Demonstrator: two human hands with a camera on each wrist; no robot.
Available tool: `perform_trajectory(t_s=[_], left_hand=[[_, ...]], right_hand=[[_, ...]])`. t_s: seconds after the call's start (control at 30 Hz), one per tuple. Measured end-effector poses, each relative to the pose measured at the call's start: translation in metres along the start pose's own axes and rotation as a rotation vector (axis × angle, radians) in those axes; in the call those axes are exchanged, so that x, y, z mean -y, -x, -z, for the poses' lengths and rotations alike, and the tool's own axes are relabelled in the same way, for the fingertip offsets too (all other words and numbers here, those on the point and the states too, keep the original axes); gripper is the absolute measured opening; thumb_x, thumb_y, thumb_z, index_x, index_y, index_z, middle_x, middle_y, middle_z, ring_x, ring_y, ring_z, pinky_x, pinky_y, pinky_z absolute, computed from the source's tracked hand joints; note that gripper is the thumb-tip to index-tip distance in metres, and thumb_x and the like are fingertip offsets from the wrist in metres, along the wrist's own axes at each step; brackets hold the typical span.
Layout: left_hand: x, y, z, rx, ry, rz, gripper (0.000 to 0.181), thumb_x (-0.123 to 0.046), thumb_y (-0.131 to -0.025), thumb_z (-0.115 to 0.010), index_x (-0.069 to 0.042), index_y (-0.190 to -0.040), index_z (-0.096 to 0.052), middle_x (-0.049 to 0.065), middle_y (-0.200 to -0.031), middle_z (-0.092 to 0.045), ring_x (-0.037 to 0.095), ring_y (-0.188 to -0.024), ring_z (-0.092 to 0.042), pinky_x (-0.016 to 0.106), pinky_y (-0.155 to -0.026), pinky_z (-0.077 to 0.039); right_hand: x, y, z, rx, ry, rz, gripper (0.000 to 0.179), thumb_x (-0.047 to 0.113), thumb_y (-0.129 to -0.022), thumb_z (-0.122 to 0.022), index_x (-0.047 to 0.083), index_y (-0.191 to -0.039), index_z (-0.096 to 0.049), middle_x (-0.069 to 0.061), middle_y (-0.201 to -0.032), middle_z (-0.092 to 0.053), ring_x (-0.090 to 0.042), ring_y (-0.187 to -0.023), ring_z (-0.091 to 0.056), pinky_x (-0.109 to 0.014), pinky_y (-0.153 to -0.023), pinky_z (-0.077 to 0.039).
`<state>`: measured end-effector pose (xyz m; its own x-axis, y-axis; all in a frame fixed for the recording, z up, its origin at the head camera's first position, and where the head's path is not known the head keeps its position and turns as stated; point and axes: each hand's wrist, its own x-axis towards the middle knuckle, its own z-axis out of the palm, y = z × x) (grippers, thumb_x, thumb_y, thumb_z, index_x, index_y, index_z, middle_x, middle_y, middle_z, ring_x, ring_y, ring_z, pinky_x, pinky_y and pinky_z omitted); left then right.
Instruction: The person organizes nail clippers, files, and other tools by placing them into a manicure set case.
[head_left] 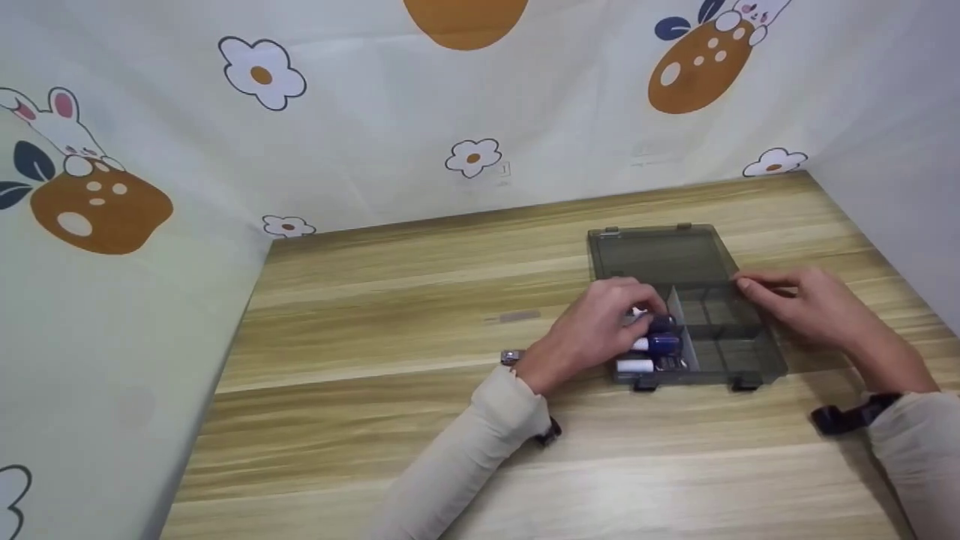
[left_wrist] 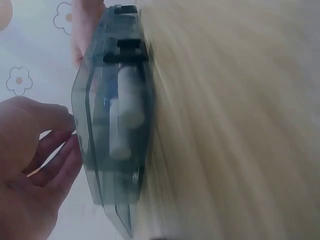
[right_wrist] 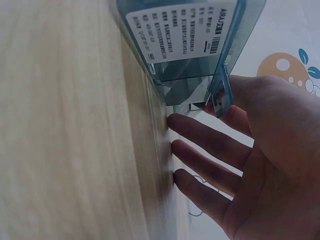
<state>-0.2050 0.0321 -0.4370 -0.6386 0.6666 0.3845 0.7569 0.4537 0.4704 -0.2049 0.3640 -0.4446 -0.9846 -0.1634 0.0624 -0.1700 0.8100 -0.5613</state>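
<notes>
A translucent grey divided storage box (head_left: 739,358) lies on the table, its lid (head_left: 660,253) laid back toward the wall. In its left compartment lie white-capped nail polish bottles; a dark blue one (head_left: 664,345) is in the middle. My left hand (head_left: 596,319) reaches over the box's left side, thumb and finger pinching another dark nail polish bottle (head_left: 661,324); the fingers partly cover it. My right hand (head_left: 814,307) holds the box's right edge near the hinge with thumb and forefinger. In the right wrist view its other fingers (right_wrist: 210,137) extend down to the tabletop.
A small metal nail clipper (head_left: 511,357) lies by the left wrist. Behind it is a flat, pale brownish strip (head_left: 519,316). Patterned cloth walls (head_left: 360,135) stand at the table's back and sides. A white label (right_wrist: 180,32) is on the box's underside.
</notes>
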Motion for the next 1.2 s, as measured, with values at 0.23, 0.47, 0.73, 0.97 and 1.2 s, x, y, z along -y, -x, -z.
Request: perform_trajectory(t_s=[0.23, 0.47, 0.73, 0.97, 1.2], left_hand=[[0.01, 0.011, 0.005, -0.035, 0.026, -0.023, 0.014, -0.006, -0.1, -0.071, -0.012, -0.109, -0.08, -0.002, -0.11, -0.08, 0.008, -0.105, -0.073, 0.01, -0.099, -0.052], [0.013, 0.016, 0.012, -0.068, 0.018, -0.025, 0.015, -0.005, -0.1, -0.071, -0.013, -0.108, -0.081, -0.003, -0.11, -0.08, 0.006, -0.105, -0.072, 0.012, -0.098, -0.053], [0.02, 0.026, 0.02, -0.089, 0.03, -0.034, 0.014, -0.003, -0.099, -0.072, -0.01, -0.106, -0.081, 0.001, -0.106, -0.081, 0.01, -0.098, -0.073, 0.018, -0.092, -0.059], [0.031, 0.043, 0.029, -0.084, 0.067, 0.009, 0.013, 0.0, -0.098, -0.071, -0.009, -0.104, -0.08, 0.001, -0.108, -0.082, 0.013, -0.103, -0.075, 0.023, -0.092, -0.062], [0.04, 0.056, 0.039, -0.081, 0.074, 0.086, 0.015, 0.002, -0.097, -0.071, -0.008, -0.104, -0.081, 0.001, -0.106, -0.082, 0.016, -0.102, -0.076, 0.027, -0.092, -0.063]], right_hand=[[0.0, 0.001, 0.0, 0.007, -0.014, 0.011, 0.046, 0.044, -0.11, -0.061, 0.009, -0.137, -0.074, -0.026, -0.136, -0.07, -0.057, -0.126, -0.066, -0.067, -0.106, -0.049], [0.002, 0.001, 0.0, 0.009, -0.013, 0.014, 0.047, 0.045, -0.11, -0.061, 0.009, -0.137, -0.074, -0.027, -0.136, -0.07, -0.059, -0.127, -0.064, -0.072, -0.106, -0.048], [0.001, -0.001, -0.002, -0.019, 0.013, 0.015, 0.044, 0.043, -0.11, -0.063, 0.008, -0.135, -0.075, -0.025, -0.133, -0.072, -0.056, -0.126, -0.066, -0.072, -0.106, -0.048], [0.0, -0.001, -0.001, -0.011, 0.009, 0.009, 0.046, 0.044, -0.11, -0.062, 0.008, -0.136, -0.075, -0.026, -0.133, -0.071, -0.057, -0.127, -0.064, -0.072, -0.107, -0.047], [0.001, 0.0, 0.0, -0.008, 0.004, 0.009, 0.047, 0.046, -0.11, -0.061, 0.008, -0.135, -0.075, -0.026, -0.133, -0.071, -0.057, -0.127, -0.065, -0.071, -0.106, -0.048]])
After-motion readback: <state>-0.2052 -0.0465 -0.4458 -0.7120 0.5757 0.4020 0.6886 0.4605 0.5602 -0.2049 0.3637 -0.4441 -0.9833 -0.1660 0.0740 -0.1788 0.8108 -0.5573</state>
